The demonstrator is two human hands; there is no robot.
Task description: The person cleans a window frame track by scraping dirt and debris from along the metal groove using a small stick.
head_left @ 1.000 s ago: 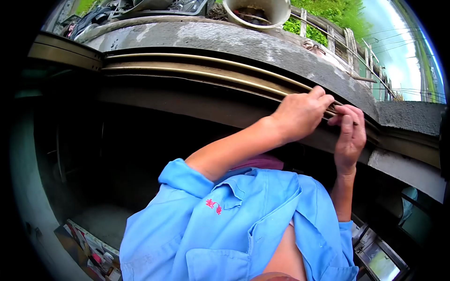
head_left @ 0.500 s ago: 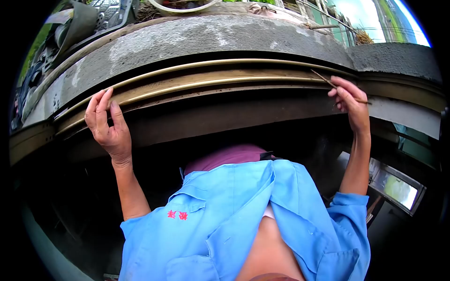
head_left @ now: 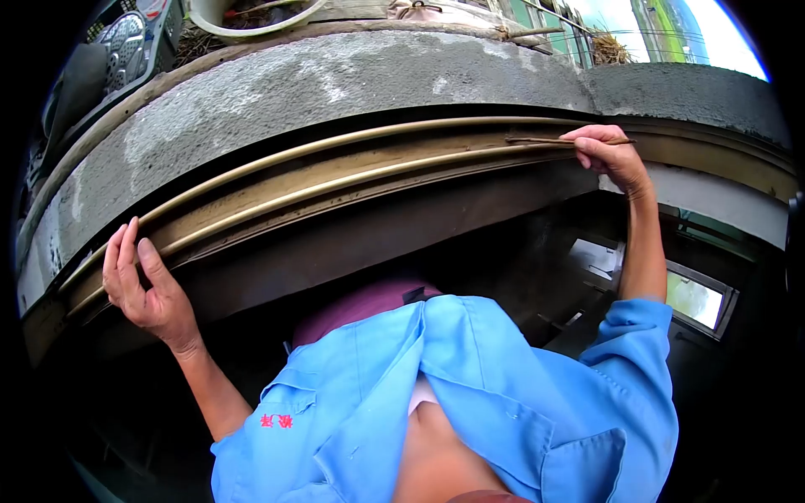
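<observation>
A window-sill track (head_left: 335, 161) with two pale metal rails and a brownish channel between them curves across the view. My right hand (head_left: 610, 158) pinches a thin brown stick (head_left: 537, 141) near the track's right end. The stick lies almost level over the channel, its tip pointing left and its other end jutting out past my fingers. Near the left end, my left hand (head_left: 149, 292) has thumb and fingers apart and holds nothing. Its fingertips are at the rails; whether they press on them is hard to tell.
Beyond the track runs a rough grey concrete ledge (head_left: 369, 75). On its far side are a pale round tub (head_left: 214, 25), a dark plastic crate (head_left: 159, 50) and a bundle of straw (head_left: 610, 49). A framed glass pane (head_left: 700, 300) shows below my right arm.
The view has turned and shifted. The stick has swung from a slant to nearly level along the channel. My left hand appears lower and farther left, still by the rails with fingers apart.
</observation>
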